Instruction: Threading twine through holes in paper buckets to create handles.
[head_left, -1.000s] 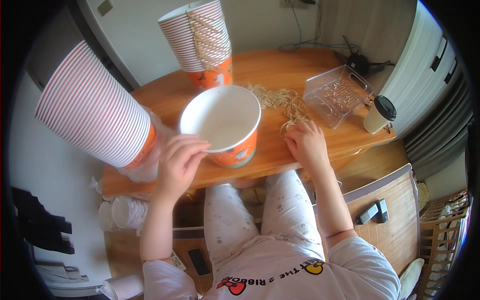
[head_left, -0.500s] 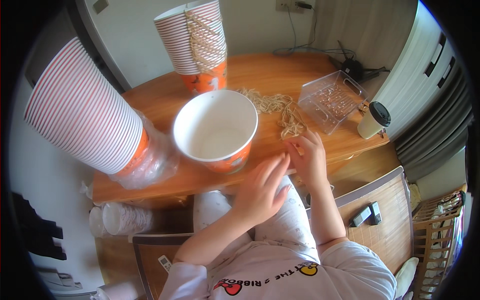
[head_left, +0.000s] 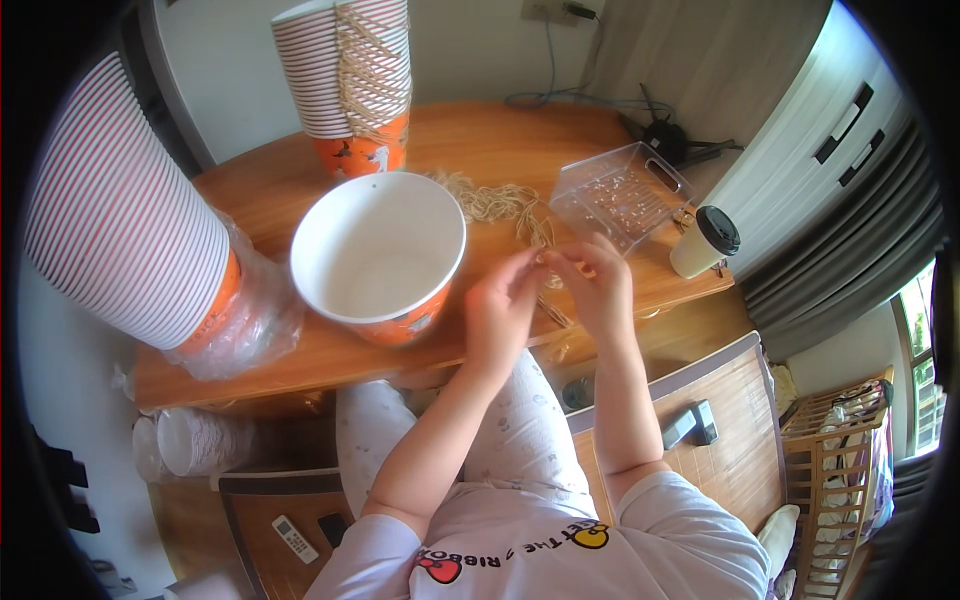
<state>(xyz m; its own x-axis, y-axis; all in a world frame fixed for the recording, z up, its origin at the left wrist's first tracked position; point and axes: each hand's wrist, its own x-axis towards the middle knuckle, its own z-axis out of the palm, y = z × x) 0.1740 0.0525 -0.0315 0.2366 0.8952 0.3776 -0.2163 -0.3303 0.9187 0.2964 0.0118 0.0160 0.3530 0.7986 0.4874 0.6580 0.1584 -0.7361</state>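
Observation:
Over the table's front edge my two hands meet, fingertips pinched together. My left hand (head_left: 500,312) and my right hand (head_left: 602,295) are both closed on a thin strand of twine, mostly covered by the fingers. A loose heap of tan twine (head_left: 495,202) lies just behind them. Left of my hands stands a large open paper bucket (head_left: 375,250), white inside and orange outside, with a small hole near its far rim. Behind it rises a stack of similar buckets (head_left: 335,75), with twine strung down its side.
A taller bucket stack (head_left: 130,215), partly in clear plastic, leans at the left. On the right are a clear plastic bin (head_left: 620,195) with small bits inside and a lidded cup (head_left: 700,245). A black device (head_left: 665,140) with cables sits behind. White tubs (head_left: 190,442) are below the table.
My hands, apart half a second ago, have come together at the fingertips near the twine. The whole view has shifted, so the table's things appear further left.

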